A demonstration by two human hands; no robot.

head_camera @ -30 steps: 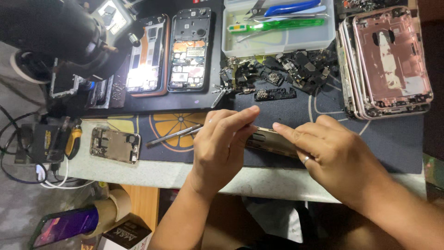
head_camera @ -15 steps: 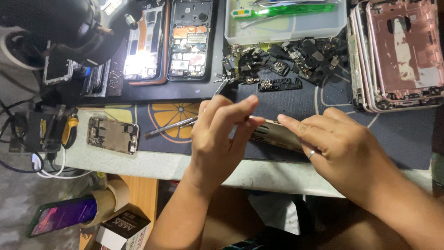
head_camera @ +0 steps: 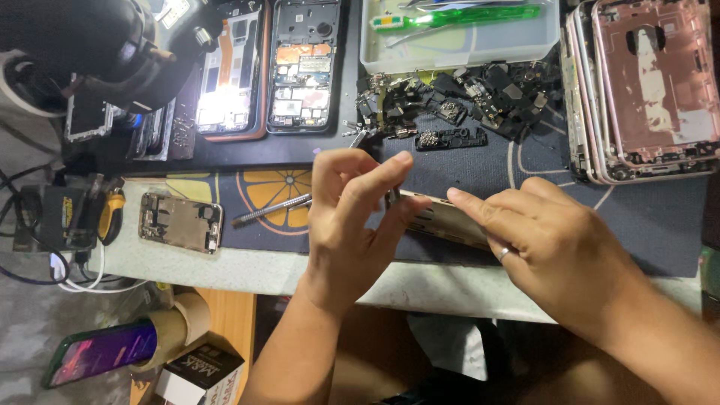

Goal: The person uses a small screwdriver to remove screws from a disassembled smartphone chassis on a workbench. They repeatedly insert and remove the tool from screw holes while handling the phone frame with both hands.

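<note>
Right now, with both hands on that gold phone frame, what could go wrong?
1. The gold phone frame is held at its ends between the left hand and the right hand near the table edge; it might slip and fall.
2. The pile of small black parts lies close behind; an elbow or sleeve could scatter it.
3. The metal tool lies loose and could roll.
</note>
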